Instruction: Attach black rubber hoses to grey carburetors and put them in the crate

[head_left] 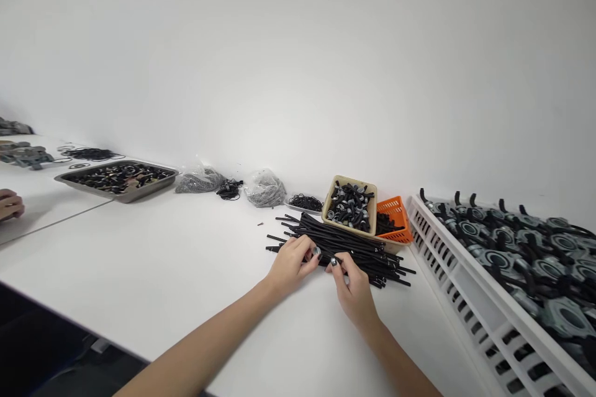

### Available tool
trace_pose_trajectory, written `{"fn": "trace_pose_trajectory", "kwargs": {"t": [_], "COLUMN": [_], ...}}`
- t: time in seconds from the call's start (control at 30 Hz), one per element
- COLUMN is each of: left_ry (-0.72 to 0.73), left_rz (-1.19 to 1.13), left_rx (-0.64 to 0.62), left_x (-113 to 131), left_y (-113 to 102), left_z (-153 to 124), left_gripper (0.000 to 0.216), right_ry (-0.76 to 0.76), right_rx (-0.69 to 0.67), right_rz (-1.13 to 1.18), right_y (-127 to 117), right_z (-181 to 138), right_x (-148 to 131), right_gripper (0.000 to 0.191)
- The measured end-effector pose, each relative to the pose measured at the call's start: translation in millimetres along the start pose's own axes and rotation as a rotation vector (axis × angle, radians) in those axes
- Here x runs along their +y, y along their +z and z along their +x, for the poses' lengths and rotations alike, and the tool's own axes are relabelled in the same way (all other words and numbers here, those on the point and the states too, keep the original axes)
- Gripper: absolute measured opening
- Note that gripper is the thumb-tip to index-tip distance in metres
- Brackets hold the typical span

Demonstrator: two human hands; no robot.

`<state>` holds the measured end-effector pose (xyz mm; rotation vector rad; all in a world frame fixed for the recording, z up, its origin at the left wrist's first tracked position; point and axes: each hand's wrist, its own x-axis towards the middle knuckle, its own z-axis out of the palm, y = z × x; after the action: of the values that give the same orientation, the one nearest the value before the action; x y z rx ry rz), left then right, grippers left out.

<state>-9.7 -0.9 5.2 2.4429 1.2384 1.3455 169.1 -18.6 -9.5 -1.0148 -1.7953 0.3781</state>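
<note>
A loose pile of thin black rods (344, 243) lies on the white table (186, 260). My left hand (291, 265) rests at the pile's near left edge, fingers curled onto the rods. My right hand (352, 285) sits just right of it, fingertips pinched on a rod at the pile's front edge. The two hands nearly touch at their fingertips. Which rod each one holds is hard to make out.
Behind the pile stand a beige tray of black-and-grey parts (350, 206) and an orange basket (395, 220). A white crate of grey assemblies (488, 285) fills the right. A metal tray (116, 178), plastic bags (264, 188) and another person's hand (9, 205) are on the left.
</note>
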Motion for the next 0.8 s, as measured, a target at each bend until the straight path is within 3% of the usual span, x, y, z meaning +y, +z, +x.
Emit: {"fn": "trace_pose_trajectory", "kwargs": {"t": [0.3,0.5,0.8], "left_ry": [0.024,0.056,0.034], "left_rz": [-0.018,-0.012,-0.071], "left_rx": [-0.008,-0.030,-0.262], "left_x": [-2.4,1.2,-1.1], "left_y": [-0.2,-1.8,3.4], "left_z": [-0.6,-0.8,-1.1], "left_gripper": [0.012,0.016,0.022], "right_ry": [-0.029,-0.055,-0.292], "right_rx": [-0.047,0.063,0.228], "right_rz": [-0.033,-0.131,-0.286], "right_y": [-4.8,-3.2,-7.4], "right_z": [2.0,2.6,6.5], "right_x": [3.5,6.7,3.7], "right_gripper": [0.025,0.032,0.039]}}
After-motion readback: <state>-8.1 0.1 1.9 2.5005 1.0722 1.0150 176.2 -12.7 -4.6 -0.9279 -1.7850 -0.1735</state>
